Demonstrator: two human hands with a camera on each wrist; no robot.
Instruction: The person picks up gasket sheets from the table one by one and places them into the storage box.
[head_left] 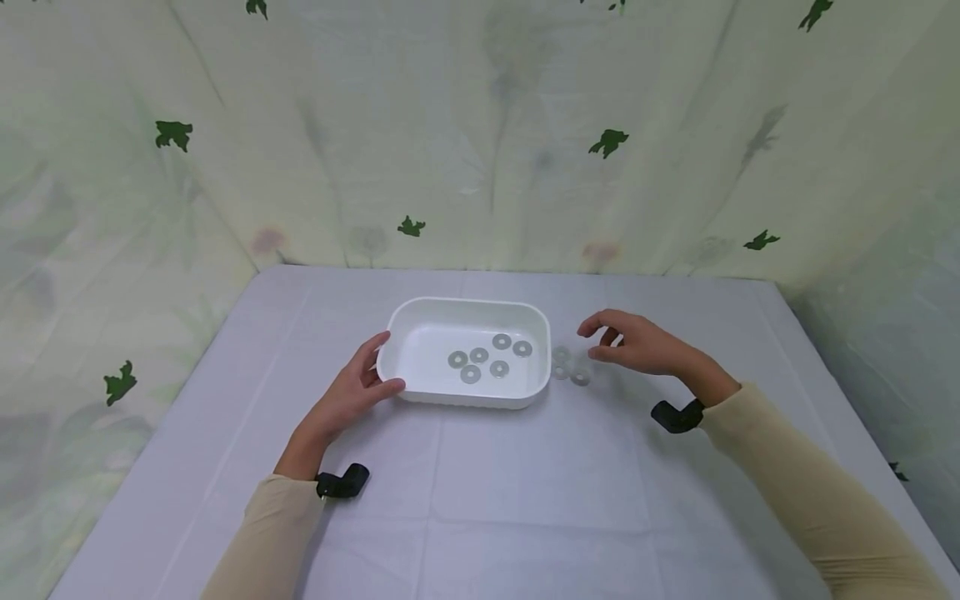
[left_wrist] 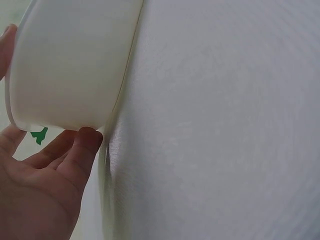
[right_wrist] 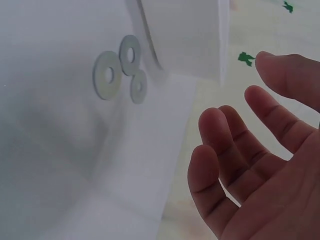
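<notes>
Sleeves: nearest my head cam. L sleeve comes in at 7 o'clock, R sleeve at 4; both beige, pushed just short of the wrist.
Wrist units: blk, 1 per arm, L unit and R unit, each at its cuff.
L hand: L hand grips the tray's end at its 8–9 o'clock, thumb by the near corner, fingers spread along the end wall. My L wrist feed confirms fingertips touching the outer wall.
Tray: white tray, rounded corners, right way up, mid-table, directly btwn the hands.
Washers in tray: 6 flat grey rings on its floor. Trio of inner washers around centre, 2 more toward 2 o'clock, 1 toward 4.
Loose washers: I count 3 loose washers on the cloth, close-set, just outside the tray wall at its 3–4 o'clock.
R hand: R hand at tray's 3 o'clock, raised above the cloth near the loose washers; fingers relaxed, slightly bent, thumb apart, holding nothing.
Cloth: white tablecloth, creased.
Backdrop: pale floral curtain at 12 w/ dk green leaf shapes.
</notes>
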